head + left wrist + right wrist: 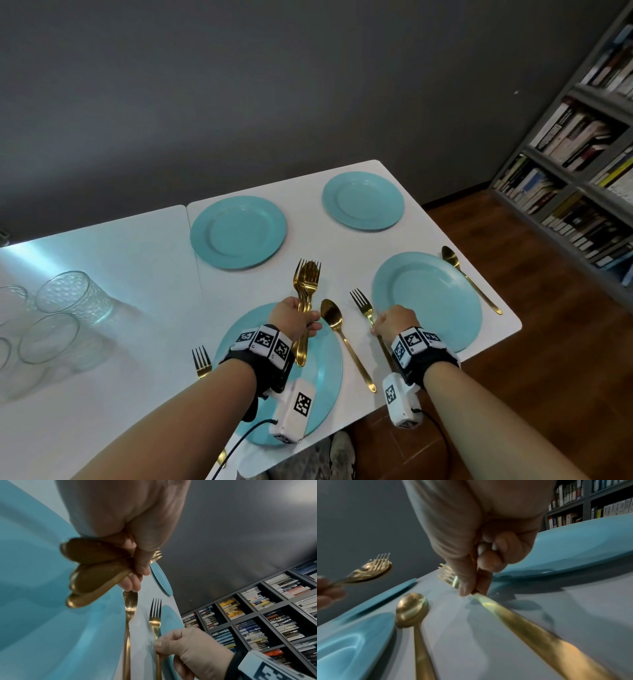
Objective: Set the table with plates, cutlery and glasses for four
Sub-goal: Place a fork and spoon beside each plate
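Note:
Four teal plates lie on the white table (144, 260). My left hand (310, 323) grips a bundle of gold forks and spoons (306, 281) above the near-left plate (329, 377); their handles (96, 572) fan out below my fist. My right hand (380, 325) pinches the handle of a gold fork (363, 305) just left of the near-right plate (428, 298), thumb and fingers curled round its handle (522, 622). I cannot tell whether this fork touches the table. A gold spoon (334, 318) lies between the near plates.
Another fork (202, 359) lies left of the near-left plate and a spoon (469, 277) right of the near-right plate. The far plates (238, 231) (363, 200) have no cutlery beside them. Several clear glasses (72, 298) stand at the left. A bookshelf (582, 144) is right of the table.

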Tool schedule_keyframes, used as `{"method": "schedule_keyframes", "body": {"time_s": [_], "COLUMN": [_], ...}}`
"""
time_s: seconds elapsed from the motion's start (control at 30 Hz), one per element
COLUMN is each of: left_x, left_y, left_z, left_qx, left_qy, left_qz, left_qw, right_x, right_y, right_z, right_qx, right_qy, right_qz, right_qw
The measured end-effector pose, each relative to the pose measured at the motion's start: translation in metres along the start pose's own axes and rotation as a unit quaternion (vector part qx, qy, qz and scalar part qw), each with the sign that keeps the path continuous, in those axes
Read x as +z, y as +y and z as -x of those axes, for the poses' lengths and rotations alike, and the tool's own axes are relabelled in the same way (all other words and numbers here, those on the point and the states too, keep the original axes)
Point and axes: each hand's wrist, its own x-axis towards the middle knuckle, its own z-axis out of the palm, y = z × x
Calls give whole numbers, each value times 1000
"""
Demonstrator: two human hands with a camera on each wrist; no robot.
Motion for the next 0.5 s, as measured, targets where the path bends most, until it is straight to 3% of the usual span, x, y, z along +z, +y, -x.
{"method": "schedule_keyframes", "body": {"time_s": [0.5], "left_x": [-15], "left_y": [-7], "left_z": [9], "left_qx": [10], "left_qy": [4], "left_qz": [6], "left_qw": [1000], "right_x": [4], "right_y": [-5], "right_z": [-5], "right_qx": [23], "right_qy": [67], "right_qz": [86], "right_qw": [994]}}
